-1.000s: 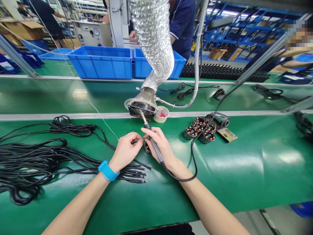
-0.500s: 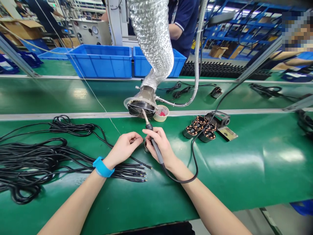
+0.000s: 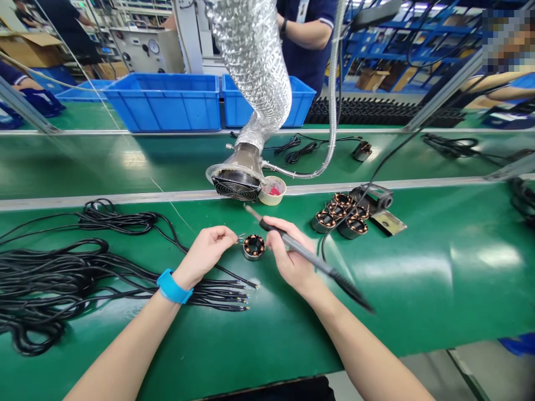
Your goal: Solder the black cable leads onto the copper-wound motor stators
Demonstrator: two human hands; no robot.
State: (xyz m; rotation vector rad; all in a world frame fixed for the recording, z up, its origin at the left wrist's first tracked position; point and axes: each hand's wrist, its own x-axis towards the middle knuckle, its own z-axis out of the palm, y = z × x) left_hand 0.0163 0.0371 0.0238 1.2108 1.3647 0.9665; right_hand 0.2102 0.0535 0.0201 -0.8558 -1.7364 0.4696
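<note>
Loads of black cables point(image 3: 54, 273) sprawled across the shiny green bench point(image 3: 234, 351) on the left, blue bins point(image 3: 167, 108) beyond. Left hand point(image 3: 208, 249) pinched some wire ends point(image 3: 241, 239) just beside a copper-wound ring point(image 3: 253, 255) on the bench; right hand point(image 3: 296, 270) was curled round a soldering iron point(image 3: 307, 254). More rings point(image 3: 353, 228) sat off right, blue racking point(image 3: 395, 47) far back.

Looks out from the person's head, above and on the near side of the fan hood point(image 3: 237, 177), facing forward and down, close enough to frame the left hand point(image 3: 211, 248) and right hand point(image 3: 292, 264) nearer than the hood and reaching to blue shelving point(image 3: 443, 42) beyond it.
</note>
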